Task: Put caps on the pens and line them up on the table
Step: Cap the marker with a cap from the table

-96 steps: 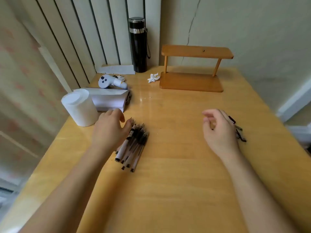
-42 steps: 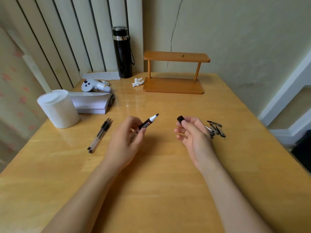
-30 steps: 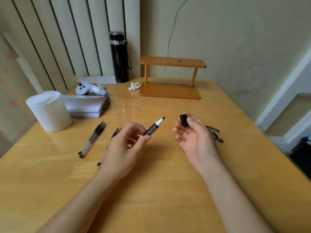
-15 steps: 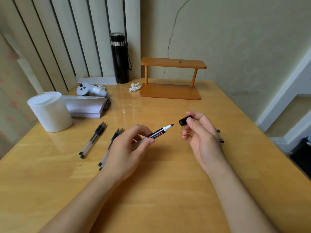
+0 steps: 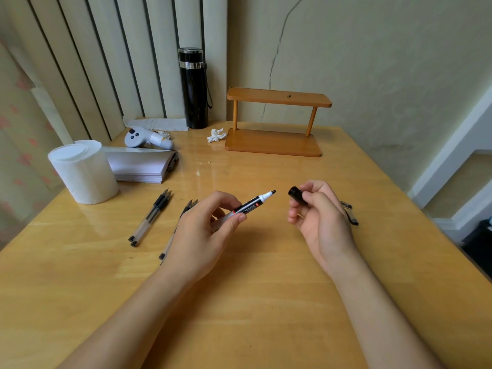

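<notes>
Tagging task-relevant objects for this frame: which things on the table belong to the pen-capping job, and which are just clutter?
Job:
- marker, uncapped, in left hand
- black cap in right hand
- uncapped pens on the table
- loose caps behind the right hand

Clutter:
- black flask
- wooden shelf
- white roll
- paper stack
- white controller
- crumpled tissue

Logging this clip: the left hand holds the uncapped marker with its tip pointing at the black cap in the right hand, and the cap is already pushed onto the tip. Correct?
Not quite. In the head view the black cap sits apart from the marker tip, a clear gap between them. The left hand does hold the uncapped marker aimed at the cap in the right hand.
</notes>
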